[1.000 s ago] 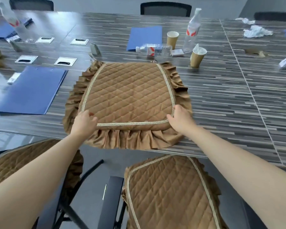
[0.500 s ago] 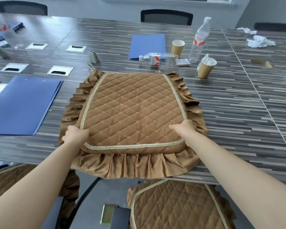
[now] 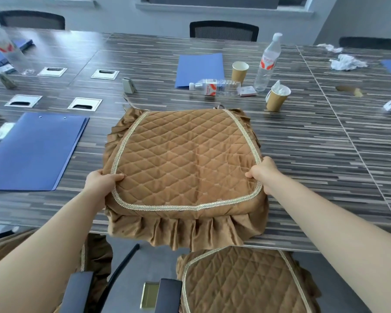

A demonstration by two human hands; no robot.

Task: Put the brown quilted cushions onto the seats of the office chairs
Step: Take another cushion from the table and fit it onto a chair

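A brown quilted cushion [image 3: 183,159] with a gold braid border and a ruffled skirt lies on the striped table [image 3: 314,159], its near edge raised and its ruffle hanging over the table's front edge. My left hand [image 3: 101,184] grips its near left corner, thumb on top. My right hand [image 3: 263,173] grips its near right corner. Below the table edge, a second brown cushion [image 3: 242,283] covers the seat of the office chair in front of me. A third brown cushion [image 3: 93,256] shows on the chair seat at the lower left, mostly hidden by my left arm.
A blue folder [image 3: 34,150] lies left of the cushion, another blue folder [image 3: 199,68] behind it. Two paper cups [image 3: 277,98], a standing bottle [image 3: 266,62], a lying bottle [image 3: 212,85] and crumpled tissues [image 3: 348,62] sit farther back. Dark chair armrests [image 3: 167,297] are near my arms.
Both hands have closed on the cushion's near corners and pulled it toward me; its front edge now lifts and overhangs the table edge more.
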